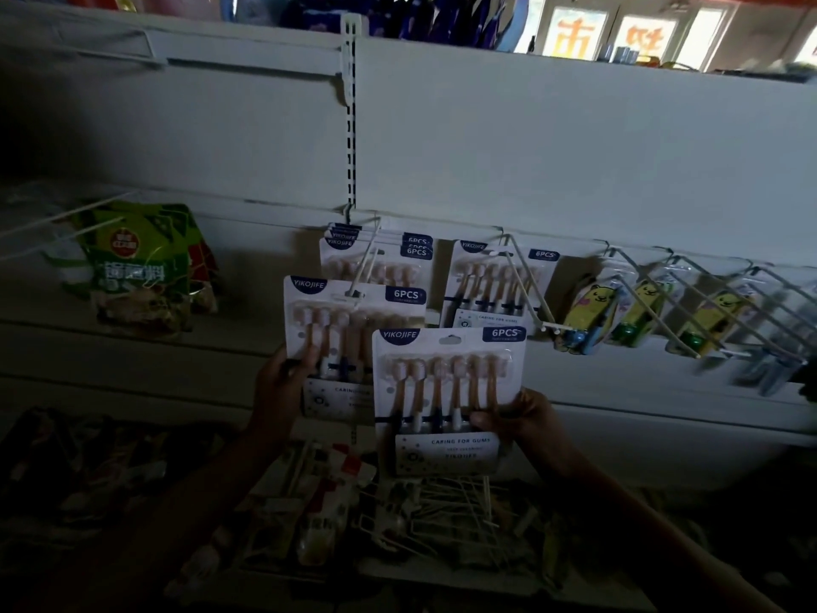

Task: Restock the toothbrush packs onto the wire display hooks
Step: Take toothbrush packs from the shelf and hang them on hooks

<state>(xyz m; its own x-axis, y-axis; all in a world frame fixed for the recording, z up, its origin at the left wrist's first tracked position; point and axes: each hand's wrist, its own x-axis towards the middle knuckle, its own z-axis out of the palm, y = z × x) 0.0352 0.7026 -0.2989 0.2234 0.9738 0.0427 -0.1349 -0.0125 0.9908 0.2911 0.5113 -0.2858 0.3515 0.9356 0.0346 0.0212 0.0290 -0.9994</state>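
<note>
Left hand (pixel 283 382) grips one toothbrush pack (pixel 349 320) at the hook (pixel 364 269) tip, needing a push back; right hand (pixel 524 418) holds the next pack (pixel 446 391) ready.

Toothbrush packs at lower centre of frame, two in hand, more on hooks.

We see a front pack (pixel 448 391), white card, six brushes, "6PCS" label, upright and off any hook, overlapping a second pack (pixel 336 316) up-left whose hang slot sits at the tip of a wire hook (pixel 364 267). Hung packs (pixel 376 254) stack behind on that hook; another hung pack (pixel 497 280) hangs right on a neighbouring hook (pixel 528 285).
</note>
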